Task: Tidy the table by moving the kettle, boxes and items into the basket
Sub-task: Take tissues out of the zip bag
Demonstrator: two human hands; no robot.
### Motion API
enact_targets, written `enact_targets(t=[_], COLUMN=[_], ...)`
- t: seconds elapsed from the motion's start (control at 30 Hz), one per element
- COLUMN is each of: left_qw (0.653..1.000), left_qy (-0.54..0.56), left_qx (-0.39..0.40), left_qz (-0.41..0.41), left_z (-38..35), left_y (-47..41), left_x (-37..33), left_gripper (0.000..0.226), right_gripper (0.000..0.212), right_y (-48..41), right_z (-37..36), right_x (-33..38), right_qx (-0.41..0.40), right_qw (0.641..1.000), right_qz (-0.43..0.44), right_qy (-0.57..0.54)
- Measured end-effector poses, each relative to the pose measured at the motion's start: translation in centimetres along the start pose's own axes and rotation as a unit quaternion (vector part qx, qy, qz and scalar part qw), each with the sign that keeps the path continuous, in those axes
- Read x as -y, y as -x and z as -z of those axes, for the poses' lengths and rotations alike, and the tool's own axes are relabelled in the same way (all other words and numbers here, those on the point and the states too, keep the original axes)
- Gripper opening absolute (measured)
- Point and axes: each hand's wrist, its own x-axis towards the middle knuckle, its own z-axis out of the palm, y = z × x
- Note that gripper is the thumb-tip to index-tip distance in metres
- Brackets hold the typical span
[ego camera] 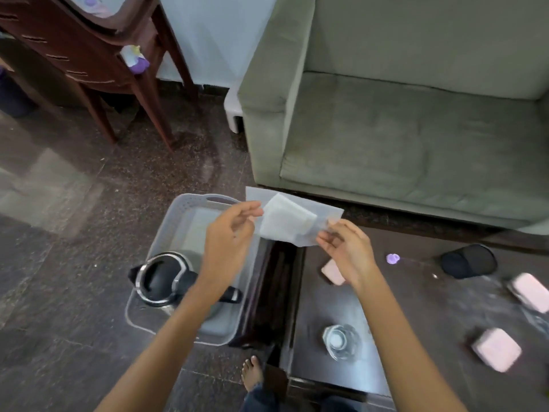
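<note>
A clear plastic pouch [292, 221] with a white pad inside is held up between both hands, above the gap between basket and table. My left hand [230, 233] pinches its left edge and my right hand [346, 248] pinches its right lower corner. The grey basket [178, 221] stands on the floor to the left of the dark table [386, 319]. A black and steel kettle [162, 281] sits inside the basket. On the table lie three pink boxes: one [332, 272] under my right hand, two [528, 291] [496, 349] at the right.
A clear water bottle [340, 341] stands on the table near the front. A black mesh cup [468, 261] lies on its side at the back right, with a small purple item [392, 259] beside it. A green sofa [401, 114] stands behind; a wooden chair [89, 55] at far left.
</note>
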Motion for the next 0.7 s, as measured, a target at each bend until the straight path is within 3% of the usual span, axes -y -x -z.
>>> enact_targets(t=[0.17,0.33,0.4,0.5,0.57,0.7], left_qw=[0.991,0.934,0.904,0.846,0.844,0.843], left_qy=[0.078,0.15,0.21,0.325,0.364,0.388], left_qx=[0.045,0.076,0.113,0.174,0.153,0.151], left_qz=[0.101,0.316,0.355,0.384,0.363,0.34], left_z=[-13.2,-24.1,-27.4,-30.7,-32.1,-32.7], left_y=[3.1,6.8,7.8,8.7,9.0,8.6], left_x=[0.8,3.8,5.0,6.6,7.9,10.4], left_gripper=[0.04,0.082,0.065,0.045,0.047,0.046], right_gripper=[0.022,0.019,0.019,0.02,0.023,0.051], right_y=[2.2,2.8,2.4,1.7,1.5,1.3], right_z=[12.0,21.0,23.9,27.1,28.9,32.5], right_x=[3.7,4.5,4.1,2.6,1.5,-1.1], right_qx=[-0.062,-0.096,-0.095,-0.09,-0.063,-0.02], right_qw=[0.997,0.992,0.989,0.986,0.988,0.989], right_qz=[-0.002,-0.038,-0.062,-0.09,-0.115,-0.143], right_qy=[-0.045,-0.077,-0.099,-0.107,-0.08,-0.022])
